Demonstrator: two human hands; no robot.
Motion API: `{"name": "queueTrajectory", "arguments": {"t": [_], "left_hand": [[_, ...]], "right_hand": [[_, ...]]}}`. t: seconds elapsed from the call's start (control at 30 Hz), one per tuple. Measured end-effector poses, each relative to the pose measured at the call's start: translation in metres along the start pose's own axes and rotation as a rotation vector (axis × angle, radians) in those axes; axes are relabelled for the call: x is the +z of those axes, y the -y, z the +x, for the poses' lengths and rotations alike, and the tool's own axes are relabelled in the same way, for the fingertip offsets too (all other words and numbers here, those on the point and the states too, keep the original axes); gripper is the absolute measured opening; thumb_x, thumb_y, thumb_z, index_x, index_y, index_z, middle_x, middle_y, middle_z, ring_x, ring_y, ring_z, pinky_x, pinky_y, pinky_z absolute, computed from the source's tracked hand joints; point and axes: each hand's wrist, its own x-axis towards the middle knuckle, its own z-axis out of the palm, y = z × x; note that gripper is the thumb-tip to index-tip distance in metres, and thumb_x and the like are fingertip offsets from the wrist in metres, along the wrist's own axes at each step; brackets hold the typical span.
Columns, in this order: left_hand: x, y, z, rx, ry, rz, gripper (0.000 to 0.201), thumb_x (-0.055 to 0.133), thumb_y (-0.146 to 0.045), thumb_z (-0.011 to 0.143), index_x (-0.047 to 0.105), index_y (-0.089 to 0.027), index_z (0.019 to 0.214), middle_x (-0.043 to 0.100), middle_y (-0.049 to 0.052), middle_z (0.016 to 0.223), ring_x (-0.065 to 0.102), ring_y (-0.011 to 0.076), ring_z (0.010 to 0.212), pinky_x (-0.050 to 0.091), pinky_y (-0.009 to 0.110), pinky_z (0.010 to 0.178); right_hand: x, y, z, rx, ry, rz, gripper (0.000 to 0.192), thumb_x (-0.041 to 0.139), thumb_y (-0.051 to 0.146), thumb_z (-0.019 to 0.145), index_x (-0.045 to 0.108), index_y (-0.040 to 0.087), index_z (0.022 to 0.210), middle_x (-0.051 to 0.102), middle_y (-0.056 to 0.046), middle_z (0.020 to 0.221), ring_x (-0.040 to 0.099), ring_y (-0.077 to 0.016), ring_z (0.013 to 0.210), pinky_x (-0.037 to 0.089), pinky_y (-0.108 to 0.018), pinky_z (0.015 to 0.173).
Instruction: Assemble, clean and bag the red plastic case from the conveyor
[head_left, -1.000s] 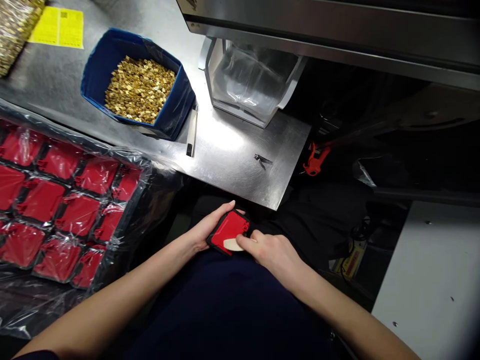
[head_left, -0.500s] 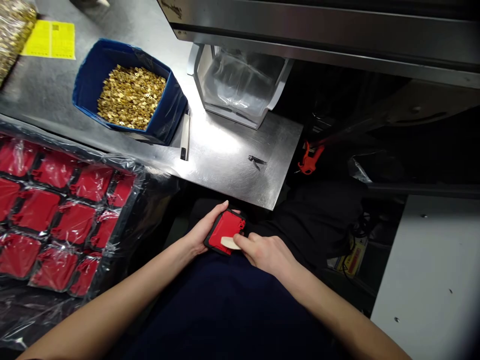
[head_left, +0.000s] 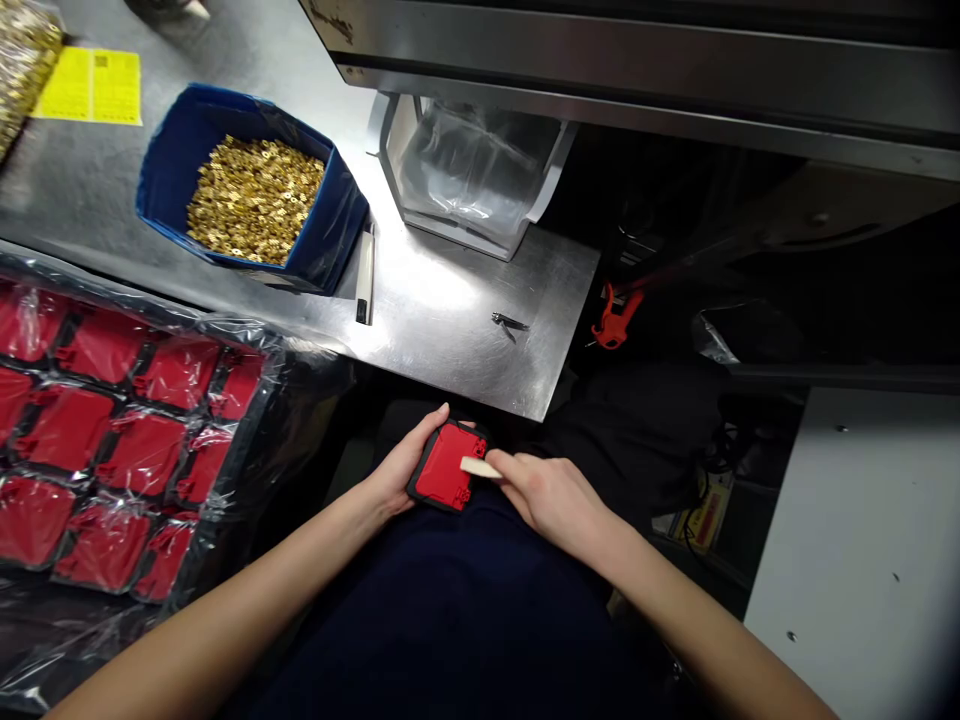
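In my left hand point(head_left: 400, 468) lies a flat red plastic part with a black rim point(head_left: 444, 466), held near my lap with the thumb along its upper edge. My right hand point(head_left: 541, 490) is closed round a small cream-coloured flat tool point(head_left: 478, 467), whose rounded end reaches over the right side of the red face. I cannot tell whether the tool touches the part. The rest of the tool is hidden in my fingers.
On the metal table stand a blue bin point(head_left: 161, 190) of small brass pieces and a grey bin point(head_left: 517, 235) with clear plastic. A white-handled cutter point(head_left: 365, 275) and nail clippers point(head_left: 510, 322) lie there. Left, red parts point(head_left: 71, 428) sit under film. An orange air gun point(head_left: 616, 318) hangs right.
My right hand has moved up and right, taking the cream tool from the lower edge of the red part towards its right side. My left hand still holds the part.
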Motion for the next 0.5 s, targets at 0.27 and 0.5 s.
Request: {"name": "queueTrajectory", "arguments": {"t": [0.27,0.5], "left_hand": [[0.0011,-0.0013,-0.0004,0.002,0.001,-0.008,0.049,0.062,-0.056,0.094,0.076,-0.012,0.110,0.080,0.010,0.082,0.070,0.0192,0.061,0.059,0.028,0.054],[0.0021,-0.0003,-0.0006,0.010,-0.001,-0.012,0.049,0.065,-0.057,0.092,0.077,-0.011,0.105,0.078,0.009,0.077,0.069,0.0183,0.058,0.058,0.027,0.053]], "right_hand": [[0.0033,-0.0068,-0.0046,0.008,-0.012,0.094,0.024,0.041,0.032,0.110,0.057,0.030,0.127,0.074,0.000,0.097,0.072,-0.0186,0.082,0.036,-0.027,0.065],[0.0037,-0.0018,0.0003,0.020,-0.053,0.051,0.027,0.042,0.030,0.109,0.055,0.030,0.133,0.075,-0.002,0.100,0.073,-0.0204,0.084,0.036,-0.028,0.064]]}}
